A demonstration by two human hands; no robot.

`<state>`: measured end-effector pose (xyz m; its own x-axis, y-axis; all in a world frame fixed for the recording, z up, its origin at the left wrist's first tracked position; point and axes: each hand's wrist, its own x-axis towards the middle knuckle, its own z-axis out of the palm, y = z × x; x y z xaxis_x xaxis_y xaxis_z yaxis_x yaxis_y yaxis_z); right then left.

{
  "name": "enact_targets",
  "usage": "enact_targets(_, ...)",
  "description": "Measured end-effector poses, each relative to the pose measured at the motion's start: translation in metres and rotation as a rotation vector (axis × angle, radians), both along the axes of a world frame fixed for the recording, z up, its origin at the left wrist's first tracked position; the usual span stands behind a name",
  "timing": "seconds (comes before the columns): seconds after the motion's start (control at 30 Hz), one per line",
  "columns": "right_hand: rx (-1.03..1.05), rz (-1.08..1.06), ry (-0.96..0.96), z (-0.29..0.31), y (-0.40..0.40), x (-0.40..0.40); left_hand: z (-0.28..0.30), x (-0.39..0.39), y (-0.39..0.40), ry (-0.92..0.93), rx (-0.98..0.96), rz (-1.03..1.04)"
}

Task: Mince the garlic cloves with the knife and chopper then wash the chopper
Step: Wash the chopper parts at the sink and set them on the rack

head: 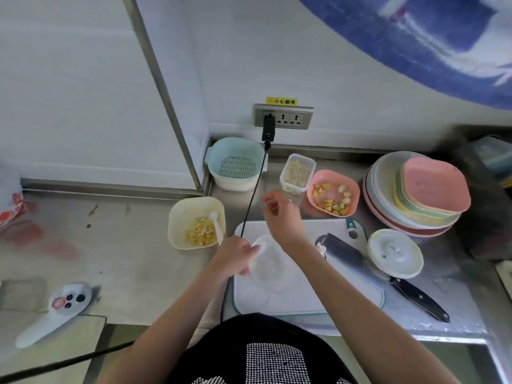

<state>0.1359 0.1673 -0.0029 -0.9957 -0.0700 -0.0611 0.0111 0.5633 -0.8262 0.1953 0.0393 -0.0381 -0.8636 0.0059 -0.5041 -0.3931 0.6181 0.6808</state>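
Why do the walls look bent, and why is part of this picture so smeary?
Head view: the wide-angle lens bows straight lines, so the wall trim leans and curves. The right hand is smeared by motion blur, and the blue shape at top right is streaked. The clear chopper bowl is faint against the white cutting board. Lighting is soft, with weak shadows.

Head-worn view, steeply down, near worktop (133,259)
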Motion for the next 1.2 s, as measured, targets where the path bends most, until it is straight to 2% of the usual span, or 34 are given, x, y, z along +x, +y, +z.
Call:
enact_targets(0.1,0.350,0.480,-0.070,-0.003,-0.039,-0.011,-0.008,0.005,0.000,0.012,-0.018,0.045)
enact_targets(0.17,0.562,0.717,-0.097,-0.011,-0.063,-0.016,-0.011,0.011,-0.002,-0.022,0.015,0.098)
enact_targets(0.37,0.981,0.908,-0.107,-0.036,-0.103,-0.010,-0.018,0.033,-0.002,-0.166,0.158,0.200)
enact_targets(0.47,0.930,0.819,-0.139,-0.041,-0.105,-0.002,-0.018,0.038,-0.006,-0.226,0.197,0.216)
enact_targets(0.6,0.620,0.668,-0.195,-0.036,-0.096,0.002,-0.019,0.038,-0.007,-0.293,0.239,0.282)
enact_targets(0.7,0.502,0.494,-0.187,-0.023,-0.077,-0.004,-0.022,0.034,-0.007,-0.333,0.227,0.288)
enact_targets(0.87,0.302,0.092,-0.031,-0.002,0.005,-0.008,-0.019,0.018,0.003,-0.327,0.240,0.281)
enact_targets(1.03,0.240,-0.253,-0.138,-0.015,0.102,0.019,-0.018,0.006,0.014,-0.321,0.246,0.236)
enact_targets(1.13,0.229,-0.265,-0.245,-0.028,0.121,0.029,-0.014,0.002,0.021,-0.319,0.264,0.247)
enact_targets(1.2,0.280,-0.190,-0.319,-0.037,0.122,0.030,-0.011,-0.001,0.027,-0.319,0.280,0.248)
